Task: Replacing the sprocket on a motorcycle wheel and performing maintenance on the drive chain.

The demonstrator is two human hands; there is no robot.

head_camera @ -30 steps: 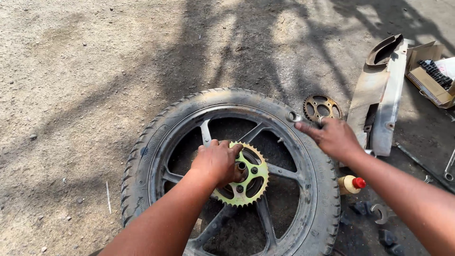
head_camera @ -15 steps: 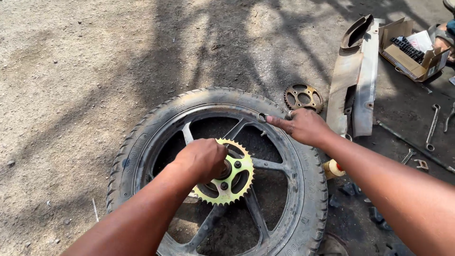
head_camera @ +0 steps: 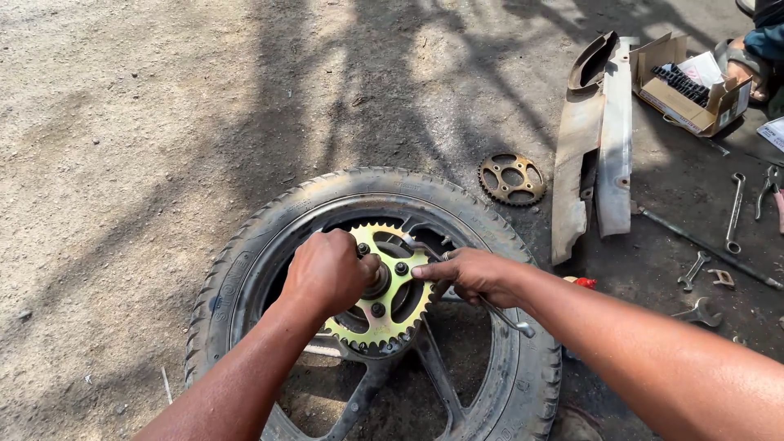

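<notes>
Sprocket [head_camera: 384,287], gold-toothed and one of two in view, sits on the hub of a single motorcycle wheel [head_camera: 245,261] that lies flat on the gravel ground [head_camera: 147,122]. Left hand [head_camera: 327,273] covers the sprocket's left side, its grip curled together over the hub centre. Right hand [head_camera: 474,276] has its grip clamped on one slim wrench [head_camera: 498,310], whose head meets the sprocket's upper right and whose tail points out over the tyre. Three dark bolt heads show on the sprocket face.

A second, darker sprocket [head_camera: 512,180] lies on the ground just beyond the tyre. Two long metal chain-cover halves [head_camera: 604,147] lie side by side to its right. One open cardboard box [head_camera: 686,82] with a chain inside sits past them. About four loose spanners [head_camera: 733,214] are scattered at the far right. A small red-capped bottle [head_camera: 581,282] peeks out behind the right forearm.
</notes>
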